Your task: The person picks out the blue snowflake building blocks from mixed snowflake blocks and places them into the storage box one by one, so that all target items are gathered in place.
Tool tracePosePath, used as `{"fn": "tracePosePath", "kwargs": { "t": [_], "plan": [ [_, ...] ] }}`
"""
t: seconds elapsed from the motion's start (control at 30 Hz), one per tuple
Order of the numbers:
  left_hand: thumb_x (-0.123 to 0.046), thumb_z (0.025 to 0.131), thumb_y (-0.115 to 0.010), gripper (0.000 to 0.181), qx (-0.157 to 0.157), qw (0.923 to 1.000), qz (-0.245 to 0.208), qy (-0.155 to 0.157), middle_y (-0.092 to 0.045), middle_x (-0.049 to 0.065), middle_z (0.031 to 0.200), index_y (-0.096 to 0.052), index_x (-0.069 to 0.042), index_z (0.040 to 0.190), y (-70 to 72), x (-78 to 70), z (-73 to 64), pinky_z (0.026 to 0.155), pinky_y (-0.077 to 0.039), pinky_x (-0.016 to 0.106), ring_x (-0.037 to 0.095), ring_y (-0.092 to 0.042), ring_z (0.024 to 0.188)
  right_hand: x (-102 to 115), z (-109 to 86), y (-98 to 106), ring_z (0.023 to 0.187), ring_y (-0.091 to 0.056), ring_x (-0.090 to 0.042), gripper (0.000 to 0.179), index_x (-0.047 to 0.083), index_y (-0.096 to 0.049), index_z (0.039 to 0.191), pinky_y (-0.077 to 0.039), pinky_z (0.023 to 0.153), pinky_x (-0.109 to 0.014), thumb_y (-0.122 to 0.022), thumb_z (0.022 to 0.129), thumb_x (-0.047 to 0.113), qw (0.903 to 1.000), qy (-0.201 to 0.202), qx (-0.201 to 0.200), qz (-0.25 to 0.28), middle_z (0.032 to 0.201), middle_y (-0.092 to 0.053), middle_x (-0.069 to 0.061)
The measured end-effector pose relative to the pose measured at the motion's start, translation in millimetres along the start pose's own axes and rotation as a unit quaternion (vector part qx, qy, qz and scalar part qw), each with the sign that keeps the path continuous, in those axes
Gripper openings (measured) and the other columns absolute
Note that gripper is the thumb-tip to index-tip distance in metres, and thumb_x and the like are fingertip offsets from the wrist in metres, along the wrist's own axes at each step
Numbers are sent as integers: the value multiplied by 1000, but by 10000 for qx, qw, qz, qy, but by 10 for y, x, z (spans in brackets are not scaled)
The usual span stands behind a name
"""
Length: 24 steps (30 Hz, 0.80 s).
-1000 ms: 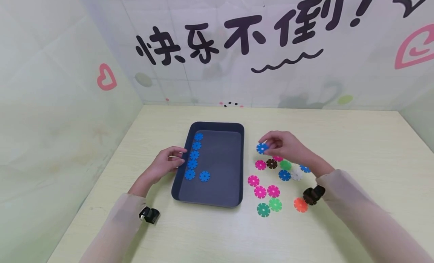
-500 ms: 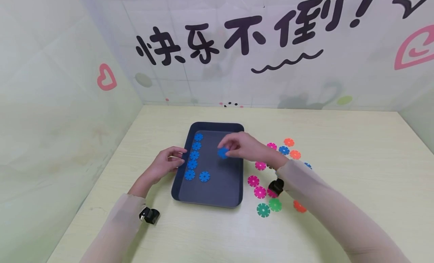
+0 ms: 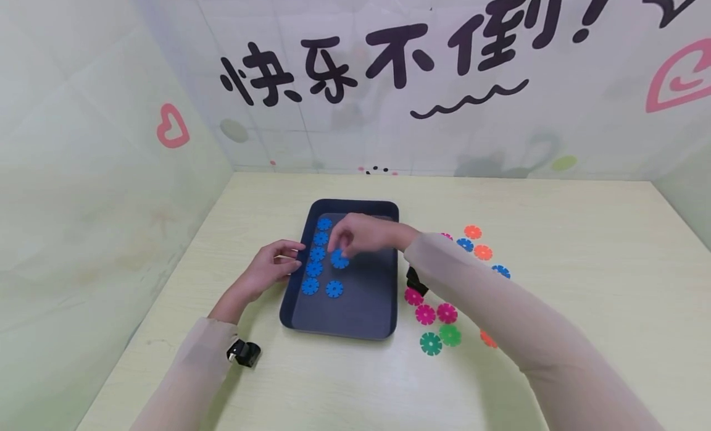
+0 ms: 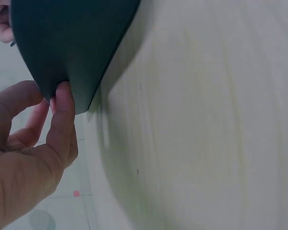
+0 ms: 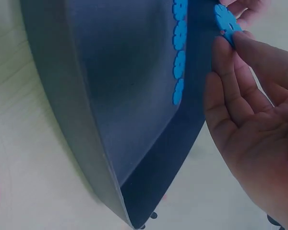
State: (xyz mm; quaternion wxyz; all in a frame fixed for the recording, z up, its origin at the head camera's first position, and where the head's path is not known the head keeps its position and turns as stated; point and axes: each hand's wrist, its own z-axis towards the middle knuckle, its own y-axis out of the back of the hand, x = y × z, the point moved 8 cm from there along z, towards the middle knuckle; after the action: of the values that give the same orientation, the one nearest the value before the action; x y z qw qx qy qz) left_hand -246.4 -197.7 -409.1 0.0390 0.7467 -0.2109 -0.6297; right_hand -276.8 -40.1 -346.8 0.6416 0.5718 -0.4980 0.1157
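My right hand (image 3: 361,232) is over the dark tray (image 3: 355,320), pinching a blue notched disc (image 3: 340,259) between thumb and fingertips. The right wrist view shows that pinched disc (image 5: 227,21) tilted, with the thumb against its edge. Along the tray's left side runs a column of blue discs (image 3: 314,268). One more blue disc (image 3: 334,289) lies to the right of the column's near end. My left hand (image 3: 268,270) grips the tray's left wall; in the left wrist view its fingers (image 4: 65,103) are at the wall (image 4: 81,52).
Right of the tray, loose notched discs lie on the table: pink (image 3: 425,314), dark green (image 3: 431,343), light green (image 3: 450,335), orange (image 3: 483,252) and blue (image 3: 501,271). My right forearm (image 3: 500,313) covers part of them. A printed wall (image 3: 355,141) stands behind the table.
My right hand has carried the blue disc leftward from above the loose discs into the space over the tray, beside the blue column. The left hand has stayed at the tray's wall.
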Motion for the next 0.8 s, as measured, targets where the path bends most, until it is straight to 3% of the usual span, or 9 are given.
{"fn": "tracePosePath", "kwargs": {
  "t": [0.3, 0.53, 0.8],
  "plan": [
    [-5, 91, -55, 36, 32, 10000, 85, 28, -47, 19, 112, -48, 0, 126, 10, 5, 5, 70, -49, 30, 22, -55, 94, -132, 201, -122, 68, -59, -15, 17, -3, -67, 97, -50, 69, -26, -62, 81, -7, 9967, -683, 358, 261, 79, -65, -8],
    [-4, 91, -55, 37, 34, 10000, 14, 35, -47, 21, 113, -48, 2, 126, 8, -6, -2, 69, -49, 30, 24, -56, 94, -222, 299, -210, 64, -58, -13, 16, -3, -67, 96, -51, 71, -32, -62, 81, -7, 9949, -855, 522, 148, 75, -65, -7],
    [-4, 91, -54, 37, 49, 10000, 52, 36, -47, 21, 113, -47, 2, 127, 9, -14, -2, 70, -49, 31, 27, -55, 96, -290, 337, -242, 63, -57, -12, 18, -3, -67, 95, -50, 67, -26, -61, 80, -9, 9940, -959, 523, -29, 75, -65, -7]
  ]
}}
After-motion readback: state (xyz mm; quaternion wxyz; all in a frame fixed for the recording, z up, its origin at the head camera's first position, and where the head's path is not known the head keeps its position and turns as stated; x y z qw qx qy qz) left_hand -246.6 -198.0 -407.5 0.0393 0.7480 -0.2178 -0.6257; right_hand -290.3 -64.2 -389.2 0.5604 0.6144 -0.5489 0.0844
